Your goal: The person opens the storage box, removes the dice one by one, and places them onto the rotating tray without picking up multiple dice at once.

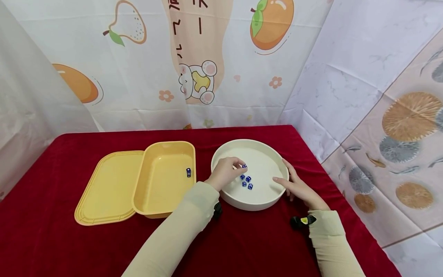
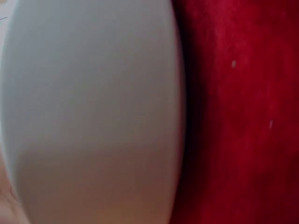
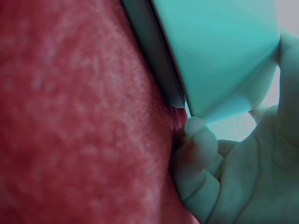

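My left hand reaches over the near-left rim of a round white tray and pinches a small blue die between thumb and fingertips. Just below those fingertips, several more blue dice with white pips lie on the tray floor. On the opposite side my right hand grips the tray's rim, thumb over the inside and fingers outside. The right wrist view shows its curled fingers low against the tray wall. In the left wrist view the tray wall hides most of the left hand.
Left of the tray stands a yellow rectangular box with a pair of blue dice near its right wall. Its yellow lid lies beside it, partly under the box. A red cloth covers the table; printed curtains hang behind.
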Motion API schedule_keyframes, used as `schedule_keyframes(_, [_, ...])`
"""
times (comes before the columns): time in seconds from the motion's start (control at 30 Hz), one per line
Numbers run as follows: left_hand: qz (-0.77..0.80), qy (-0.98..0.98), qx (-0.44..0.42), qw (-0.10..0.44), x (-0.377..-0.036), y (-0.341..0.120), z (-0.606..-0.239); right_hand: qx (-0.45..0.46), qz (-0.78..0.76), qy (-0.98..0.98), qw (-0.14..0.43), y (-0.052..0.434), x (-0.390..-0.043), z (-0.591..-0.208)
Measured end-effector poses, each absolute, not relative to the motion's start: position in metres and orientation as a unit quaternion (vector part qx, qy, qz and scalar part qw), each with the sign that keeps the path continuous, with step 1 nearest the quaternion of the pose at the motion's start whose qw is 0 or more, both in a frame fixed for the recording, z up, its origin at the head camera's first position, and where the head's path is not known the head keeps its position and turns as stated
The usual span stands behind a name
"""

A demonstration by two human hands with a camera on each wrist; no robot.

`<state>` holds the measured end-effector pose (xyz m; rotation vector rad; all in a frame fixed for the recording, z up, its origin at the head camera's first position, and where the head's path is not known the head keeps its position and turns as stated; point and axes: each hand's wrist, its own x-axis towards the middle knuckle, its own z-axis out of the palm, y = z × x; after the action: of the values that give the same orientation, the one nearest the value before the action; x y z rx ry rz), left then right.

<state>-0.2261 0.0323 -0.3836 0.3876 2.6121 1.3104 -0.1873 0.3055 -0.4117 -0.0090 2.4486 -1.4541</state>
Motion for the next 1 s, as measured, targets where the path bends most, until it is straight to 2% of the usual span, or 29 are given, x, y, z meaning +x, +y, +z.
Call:
schedule_keyframes(0.4, [0.401, 0.902, 0.141, 0.080, -0.226, 0.042, -0.389, -0.002, -0.505, 0.851, 0.147, 0.306, -0.189, -0.413])
schedule_keyframes(1.0, [0.363, 0.917, 0.123, 0.111, -0.230, 0.051, -0.392, 0.001, -0.500, 0.854, 0.145, 0.306, -0.188, -0.414])
